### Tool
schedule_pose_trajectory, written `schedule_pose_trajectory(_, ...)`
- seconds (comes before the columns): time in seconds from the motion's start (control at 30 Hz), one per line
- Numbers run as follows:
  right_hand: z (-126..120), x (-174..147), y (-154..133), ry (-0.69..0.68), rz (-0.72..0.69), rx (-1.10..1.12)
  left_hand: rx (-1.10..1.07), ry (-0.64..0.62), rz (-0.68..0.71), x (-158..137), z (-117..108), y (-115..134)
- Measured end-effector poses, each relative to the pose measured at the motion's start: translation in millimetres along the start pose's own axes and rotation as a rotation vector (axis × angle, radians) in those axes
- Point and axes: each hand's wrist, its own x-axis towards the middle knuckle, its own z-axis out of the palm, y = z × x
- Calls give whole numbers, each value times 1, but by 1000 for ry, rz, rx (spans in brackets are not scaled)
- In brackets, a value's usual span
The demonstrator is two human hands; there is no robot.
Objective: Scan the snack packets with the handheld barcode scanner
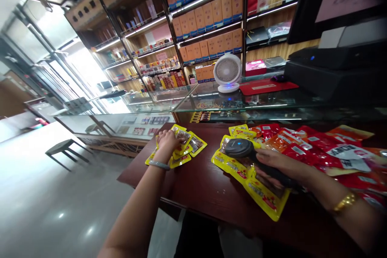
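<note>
My left hand (169, 142) rests at the left of the dark wooden table, its fingers curled over a yellow snack packet (183, 150) in a small loose pile. A grey bangle is on that wrist. In my right hand (279, 165) is a black handheld barcode scanner (240, 148), fingers wrapped round its handle and its head tilted over more yellow snack packets (267, 198). These lie overlapping on the tabletop, partly hidden by the scanner and hand. Beside them, red and orange snack packets (320, 145) are heaped toward the right.
Behind the wooden table (193, 185) runs a glass display counter (187, 102). A white fan (227, 72), a red mat (266, 87) and dark till equipment (341, 72) stand on it. A stool (62, 146) is on the floor at left.
</note>
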Motion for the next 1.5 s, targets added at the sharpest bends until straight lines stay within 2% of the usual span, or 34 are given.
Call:
schedule_pose_trajectory(0.07,-3,2,3,8,-27,-26,-43,68,31,-8,-3,-1)
schedule_pose_trajectory(0.13,-4,4,4,22,-44,-37,-132,84,50,-18,-7,6)
schedule_pose_trajectory(0.3,5,6,-8,55,-100,-12,-458,5,133,-47,-14,40)
schedule_pose_trajectory(0.47,17,1,-27,90,-118,-30,-681,-79,265,-63,-2,78)
schedule_pose_trajectory(0.67,26,-17,-31,247,-116,-55,-772,-140,322,-71,6,110)
schedule_pose_trajectory(0.93,37,-31,-11,538,-175,-44,-942,-298,390,-84,1,168)
schedule_pose_trajectory(1.13,40,-45,-3,671,-144,1,-1013,-304,436,-85,6,165)
schedule_pose_trajectory(1.5,41,-39,-14,685,-146,24,-1035,-281,441,-83,11,160)
